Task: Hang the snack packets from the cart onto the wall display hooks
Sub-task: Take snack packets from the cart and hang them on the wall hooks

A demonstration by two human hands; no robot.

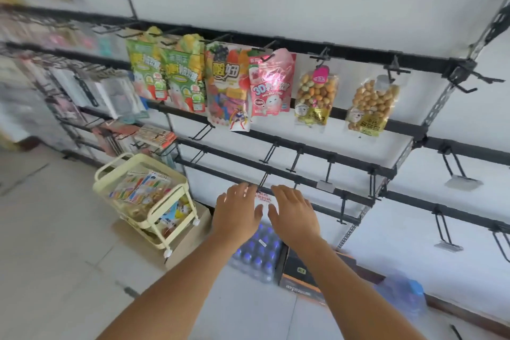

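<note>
White wall panelling crossed by black rails fills the shop corner, with pale floor tiles below. Nearest, both arms reach forward: the left hand [238, 210] and right hand [293, 214] sit side by side in front of the lowest rail [303, 196], fingers spread and fairly straight. A white packet [262, 199] with red print shows between them; whether either grip actually pinches it I cannot tell, since the palms hide its edges.

Judging by the pose, the packet is being settled onto a lower hook [263, 178]. To do that well, steady both top corners, line the hang hole up with the hook tip, then slide it fully back to the rail so it hangs flat.

Below the hands lie a shrink-wrapped pack of bottles [256, 254] and a dark carton [300, 270]. Left of the hands stands the cream cart [143, 196], more snack packets [140, 188] heaped in its tiers. Above the hands, the top rail carries six hung bags, among them a pink bag [271, 83]. Many hooks right of the hands are bare.
</note>
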